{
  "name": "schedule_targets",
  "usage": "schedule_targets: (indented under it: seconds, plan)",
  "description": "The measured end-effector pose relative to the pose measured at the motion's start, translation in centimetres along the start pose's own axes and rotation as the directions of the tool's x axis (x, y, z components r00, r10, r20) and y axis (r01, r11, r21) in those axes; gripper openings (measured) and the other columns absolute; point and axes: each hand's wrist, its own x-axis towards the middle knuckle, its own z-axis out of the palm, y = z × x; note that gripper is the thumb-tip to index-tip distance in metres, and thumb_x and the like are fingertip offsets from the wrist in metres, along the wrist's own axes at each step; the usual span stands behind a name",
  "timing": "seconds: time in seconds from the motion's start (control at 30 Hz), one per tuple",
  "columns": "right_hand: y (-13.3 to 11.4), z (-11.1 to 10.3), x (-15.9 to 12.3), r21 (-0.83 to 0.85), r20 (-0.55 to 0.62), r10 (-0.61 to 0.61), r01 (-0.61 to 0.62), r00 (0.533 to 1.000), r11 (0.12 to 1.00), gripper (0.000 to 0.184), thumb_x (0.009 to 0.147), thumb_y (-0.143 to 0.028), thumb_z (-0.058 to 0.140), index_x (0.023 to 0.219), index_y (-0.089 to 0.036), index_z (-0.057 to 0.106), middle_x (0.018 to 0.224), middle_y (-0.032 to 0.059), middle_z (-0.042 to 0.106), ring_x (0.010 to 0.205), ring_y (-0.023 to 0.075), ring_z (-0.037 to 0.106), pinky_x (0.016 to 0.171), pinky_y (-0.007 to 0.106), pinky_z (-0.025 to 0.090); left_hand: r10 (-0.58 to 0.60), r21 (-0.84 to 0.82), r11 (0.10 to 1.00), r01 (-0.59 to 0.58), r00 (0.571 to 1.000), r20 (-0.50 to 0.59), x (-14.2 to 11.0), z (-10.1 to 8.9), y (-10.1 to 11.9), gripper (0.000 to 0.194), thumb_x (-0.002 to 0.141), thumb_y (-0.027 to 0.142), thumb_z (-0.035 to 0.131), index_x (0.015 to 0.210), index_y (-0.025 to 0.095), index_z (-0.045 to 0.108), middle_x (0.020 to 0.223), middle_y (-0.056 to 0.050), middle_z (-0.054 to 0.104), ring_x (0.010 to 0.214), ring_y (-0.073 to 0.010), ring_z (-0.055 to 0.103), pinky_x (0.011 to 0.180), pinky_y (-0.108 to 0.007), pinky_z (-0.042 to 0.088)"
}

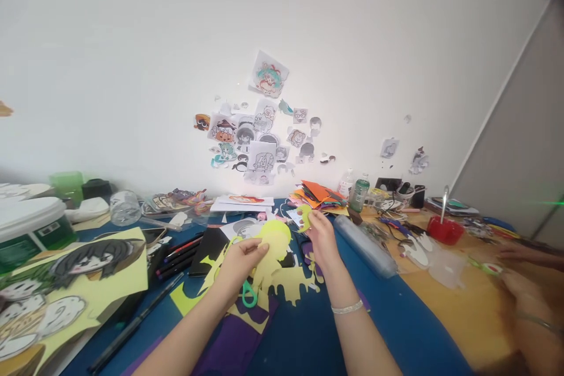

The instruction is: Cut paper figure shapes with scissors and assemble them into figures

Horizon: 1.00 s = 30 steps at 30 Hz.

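My left hand is closed, pinching a pale yellow cutout with a rounded, brighter top between thumb and fingers. Slightly higher and to the right, my right hand grips a small yellow-green cutout with a curved, notched edge. Whether the pieces are paper or felt I cannot tell. Below them lies a wavy-edged yellow offcut. A turquoise scissor handle shows just under my left hand, its blades hidden. Purple sheet material rests on the blue table cover.
Yellow sheets with drawn figures lie at the left beside several pens. A clear plastic roll stretches to my right. Orange sheets and a green bottle stand near the wall. At far right, another person's hands work near a red bowl.
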Motion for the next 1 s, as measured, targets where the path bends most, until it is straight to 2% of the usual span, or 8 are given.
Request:
schedule_targets:
  seconds: [0.13,0.2,0.27,0.37,0.5,0.63,0.8,1.0]
  plan:
    - [0.5,-0.4,-1.0,0.019,0.279,0.164,-0.176,0.946,0.984,0.026,0.068,-0.039,0.064,0.077,-0.015,0.059,0.080,0.0050,0.062,0.071,0.0155,0.058,0.066,0.028,0.047,0.036,-0.067,0.997,-0.038,0.999,-0.038,0.3,-0.2,-0.6,0.039,0.064,0.049,0.063,0.085,0.016,0.065,0.088,-0.005,0.066,0.081,-0.0222,0.059,0.061,-0.025,0.044]
    - [1.0,0.0,-1.2,-0.013,0.229,0.141,-0.142,0.963,0.990,0.028,0.071,-0.042,0.062,0.080,-0.015,0.058,0.080,0.0052,0.063,0.070,0.0160,0.058,0.066,0.029,0.048,0.038,-0.131,0.991,-0.041,0.999,-0.023,0.6,-0.3,-1.0,0.042,0.065,0.048,0.063,0.092,0.016,0.063,0.093,-0.006,0.066,0.081,-0.0218,0.060,0.061,-0.025,0.045]
    - [1.7,0.4,-1.2,-0.053,0.074,0.045,-0.041,0.996,0.998,0.032,0.072,-0.044,0.059,0.088,-0.016,0.057,0.080,0.0058,0.063,0.071,0.0178,0.059,0.065,0.030,0.048,0.027,-0.193,0.981,-0.027,1.000,-0.005,0.8,-0.4,-1.2,0.044,0.064,0.046,0.065,0.095,0.016,0.061,0.093,-0.007,0.066,0.081,-0.0217,0.061,0.063,-0.026,0.046]
    - [2.4,0.6,-1.0,-0.141,-0.081,-0.090,0.078,0.993,0.987,0.038,0.075,-0.042,0.056,0.104,-0.018,0.053,0.074,0.0044,0.064,0.068,0.0187,0.059,0.063,0.030,0.047,0.024,-0.268,0.963,-0.025,1.000,-0.009,0.9,-0.3,-1.2,0.048,0.060,0.044,0.069,0.098,0.016,0.057,0.092,-0.007,0.066,0.084,-0.0230,0.061,0.067,-0.029,0.048]
    - [2.4,1.0,-1.2,-0.213,0.009,-0.023,0.024,1.000,0.977,0.030,0.070,-0.041,0.060,0.086,-0.016,0.062,0.078,0.0057,0.065,0.071,0.0197,0.059,0.066,0.030,0.046,0.063,-0.236,0.970,-0.064,0.998,-0.012,0.7,0.2,-0.9,0.049,0.059,0.043,0.069,0.098,0.017,0.055,0.095,-0.008,0.065,0.090,-0.0243,0.060,0.071,-0.030,0.048]
    - [1.9,1.8,-1.7,-0.099,0.130,0.129,-0.116,0.983,0.988,0.036,0.071,-0.050,0.057,0.081,-0.016,0.063,0.075,0.0046,0.063,0.069,0.0187,0.058,0.060,0.028,0.046,0.130,-0.075,0.988,-0.132,0.991,-0.030,0.7,0.3,-0.9,0.043,0.061,0.043,0.066,0.093,0.015,0.058,0.094,-0.009,0.064,0.092,-0.0251,0.058,0.072,-0.030,0.047]
    - [2.0,1.4,-1.6,-0.170,0.096,0.056,-0.039,0.994,0.985,0.032,0.067,-0.047,0.062,0.073,-0.015,0.062,0.063,0.0002,0.057,0.057,0.0126,0.049,0.052,0.023,0.039,0.170,0.079,0.983,-0.168,0.985,-0.025,1.2,0.0,-1.3,0.041,0.064,0.043,0.061,0.094,0.015,0.060,0.094,-0.008,0.063,0.082,-0.0225,0.059,0.070,-0.029,0.046]
    - [1.7,0.6,-1.0,-0.158,0.076,0.075,-0.063,0.994,0.985,0.033,0.069,-0.046,0.060,0.074,-0.014,0.059,0.059,-0.0016,0.050,0.049,0.0086,0.039,0.044,0.020,0.029,0.247,0.198,0.950,-0.241,0.969,-0.007,1.8,0.1,-2.4,0.040,0.066,0.037,0.057,0.102,0.019,0.057,0.082,-0.001,0.052,0.061,-0.0127,0.055,0.058,-0.026,0.044]
